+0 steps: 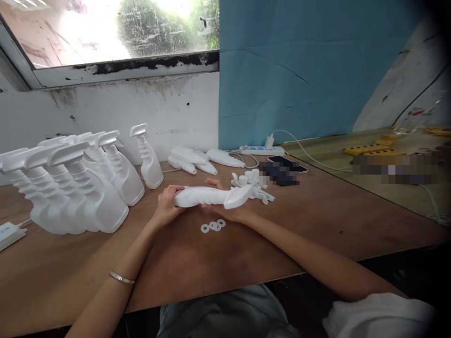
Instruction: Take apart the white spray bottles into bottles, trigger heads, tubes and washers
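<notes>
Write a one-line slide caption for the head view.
Left hand holds a spray bottle sideways over the right hand, near white washers; more bottles stand at left.

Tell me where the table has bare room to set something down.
Bare: tabletop between the washers and near edge; also right of the parts pile, nearer than the phone. Crowded: left, standing spray bottles; back, lying bottles; centre, the held bottle.

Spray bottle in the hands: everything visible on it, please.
The spray bottle is glossy white, plastic-looking, with a ridged grip and a white spray head at the narrow end. It is held lying sideways above the brown tabletop, head to the picture's right. The left hand holds the base end; the right hand is at the ridged part, its grip partly hidden.
</notes>
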A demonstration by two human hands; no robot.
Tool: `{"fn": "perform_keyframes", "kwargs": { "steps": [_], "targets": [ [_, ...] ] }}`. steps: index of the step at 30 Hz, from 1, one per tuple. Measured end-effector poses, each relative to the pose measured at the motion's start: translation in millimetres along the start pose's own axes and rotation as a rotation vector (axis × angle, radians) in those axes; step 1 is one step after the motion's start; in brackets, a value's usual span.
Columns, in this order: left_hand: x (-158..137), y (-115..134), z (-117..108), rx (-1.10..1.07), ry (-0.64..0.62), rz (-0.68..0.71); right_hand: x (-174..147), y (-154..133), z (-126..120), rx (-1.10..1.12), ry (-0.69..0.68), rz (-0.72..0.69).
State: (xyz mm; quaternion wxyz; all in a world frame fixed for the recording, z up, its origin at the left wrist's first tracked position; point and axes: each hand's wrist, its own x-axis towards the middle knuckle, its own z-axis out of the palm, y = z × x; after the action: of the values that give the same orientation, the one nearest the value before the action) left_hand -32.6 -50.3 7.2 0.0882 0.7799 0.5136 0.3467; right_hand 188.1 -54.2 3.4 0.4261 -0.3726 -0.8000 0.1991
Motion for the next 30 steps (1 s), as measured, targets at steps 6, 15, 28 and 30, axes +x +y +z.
{"fn": "perform_keyframes", "kwargs": {
  "steps": [6,15,28,30],
  "targets": [
    [-0.4,0.7,-0.3,0.092,-0.010,-0.040,-4.0,-11.2,-1.7,0.496,-0.049,0.138],
    [-2.5,7.1,-2.0,0.333,0.080,-0.053,9.1,0.0,9.0,1.062,0.291,0.497],
    [-10.2,12.8,-5.4,0.000,0.174,0.145,17.5,5.0,-10.4,1.303,0.560,0.565],
    [-11.1,16.2,-7.7,-0.033,0.149,0.054,17.2,4.5,-9.9,1.315,0.556,0.575]
  ]
}}
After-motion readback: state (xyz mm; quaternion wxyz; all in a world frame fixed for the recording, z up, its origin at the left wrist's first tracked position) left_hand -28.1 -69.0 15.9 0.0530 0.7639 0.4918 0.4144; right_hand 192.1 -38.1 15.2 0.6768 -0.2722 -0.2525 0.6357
